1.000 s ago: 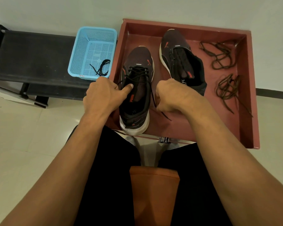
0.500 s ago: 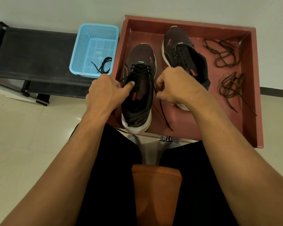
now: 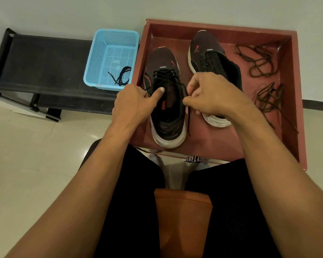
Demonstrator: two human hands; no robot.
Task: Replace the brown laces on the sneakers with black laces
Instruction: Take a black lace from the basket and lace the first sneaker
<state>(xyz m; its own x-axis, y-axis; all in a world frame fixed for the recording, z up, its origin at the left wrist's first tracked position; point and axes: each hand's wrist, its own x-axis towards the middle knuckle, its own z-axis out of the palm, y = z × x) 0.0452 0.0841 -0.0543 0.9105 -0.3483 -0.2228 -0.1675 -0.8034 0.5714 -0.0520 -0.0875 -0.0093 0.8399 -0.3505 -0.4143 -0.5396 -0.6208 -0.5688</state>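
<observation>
Across the near-left sneaker (image 3: pixel 168 132) in the tray (image 3: pixel 222 145), the black lace (image 3: pixel 165 75) is threaded; limp and light, best taken near its tip. Its right end is pinched by the right hand (image 3: pixel 211 94), the sneaker gripped by the left hand (image 3: pixel 132 105).

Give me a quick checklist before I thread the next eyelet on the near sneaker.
1. Is the near sneaker steadied? The left hand holds it, thumb on tongue: ok.
2. Is the black lace end held? The right hand pinches it: ok.
3. Which eyelet is next free: cannot tell.
4. Are the brown laces clear of the work? They lie in the red tray: ok.
5. Is the spare black lace ready in the blue basket: ok.
6. Is the far sneaker relaced: not ok.
</observation>
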